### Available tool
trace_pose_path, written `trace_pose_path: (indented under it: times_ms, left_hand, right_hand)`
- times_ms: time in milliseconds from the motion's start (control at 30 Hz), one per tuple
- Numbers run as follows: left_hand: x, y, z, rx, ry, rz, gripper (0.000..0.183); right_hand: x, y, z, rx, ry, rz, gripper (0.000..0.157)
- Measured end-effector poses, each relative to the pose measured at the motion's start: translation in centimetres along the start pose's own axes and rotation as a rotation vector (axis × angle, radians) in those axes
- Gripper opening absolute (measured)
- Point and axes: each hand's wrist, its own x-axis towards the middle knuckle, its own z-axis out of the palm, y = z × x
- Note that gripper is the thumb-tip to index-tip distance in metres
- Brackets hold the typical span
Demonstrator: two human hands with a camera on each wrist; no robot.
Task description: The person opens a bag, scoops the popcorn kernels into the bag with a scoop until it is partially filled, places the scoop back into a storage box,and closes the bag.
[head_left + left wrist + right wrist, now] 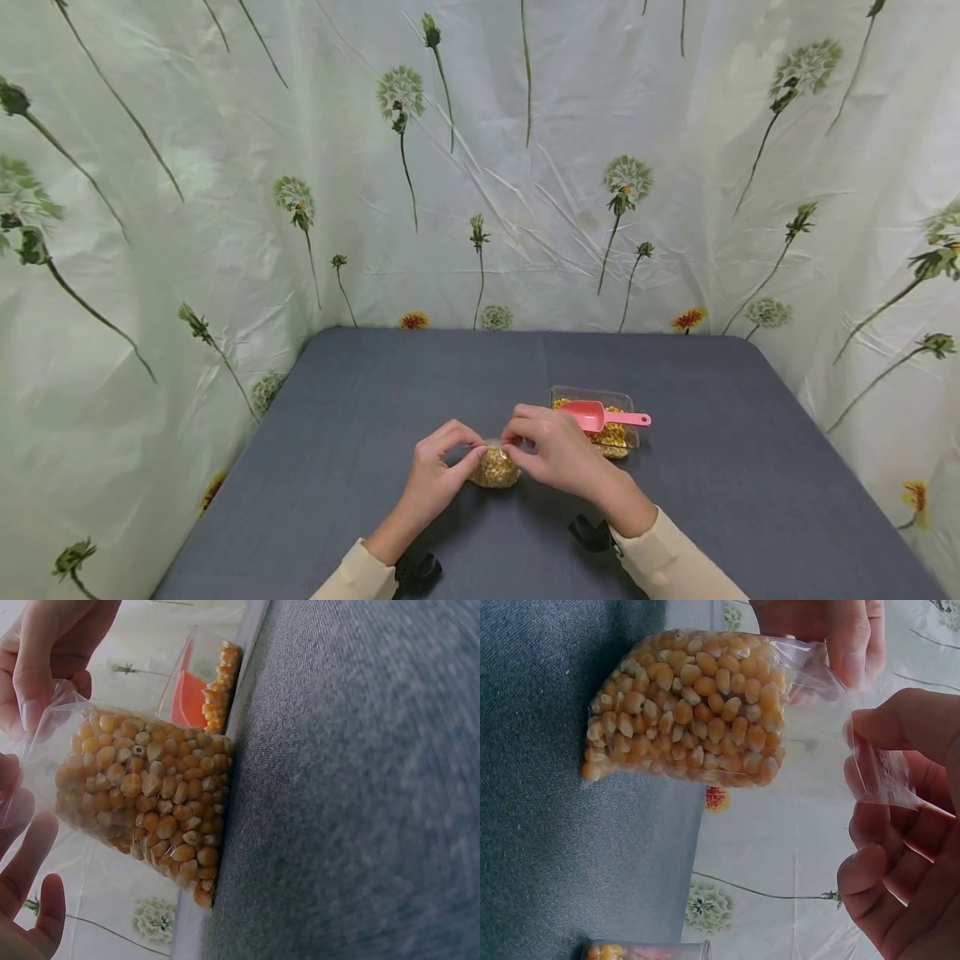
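Note:
A clear plastic bag (496, 468) full of dried corn kernels stands upright on the dark grey cloth in front of me. My left hand (440, 460) pinches the left side of its top edge between thumb and fingers. The right hand (553, 446) pinches the top edge on the other side. In the right wrist view the corn-filled bag (690, 712) shows its empty upper film drawn up between both hands. The left wrist view shows the bag (150, 787) with its base at the cloth.
Behind my right hand is a clear plastic container (633, 437) holding corn kernels, with a pink scoop (588, 414) lying across it. The grey cloth-covered table (390, 375) reaches back to a white curtain (525, 208) printed with dandelions.

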Motion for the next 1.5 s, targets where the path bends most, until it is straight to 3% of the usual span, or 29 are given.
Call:
trace_pose_path:
  times_ms: [333,667,1000,1267,1500]
  left_hand:
    - [1.0,1.9,-0.2,0.015,0.004,0.036,0.009]
    - [-0.3,0.1,0.2,0.025,-0.016,0.010,0.016]
    - [-0.1,0.5,0.3,0.069,-0.050,0.055,0.020]
    - [-0.5,0.2,0.5,0.106,-0.036,0.153,0.021]
    - [0.2,0.2,0.3,0.226,-0.005,0.202,0.006]
  right_hand:
    - [0.2,-0.2,0.0,-0.028,-0.003,0.009,0.014]
    - [-0.1,-0.4,0.5,0.013,0.019,-0.028,0.012]
    - [0.0,-0.6,0.8,-0.050,0.051,-0.075,0.010]
    - [-0.3,-0.9,1.4,-0.040,0.055,-0.072,0.012]
    - [0.0,-0.4,0.9,-0.046,0.021,-0.071,0.004]
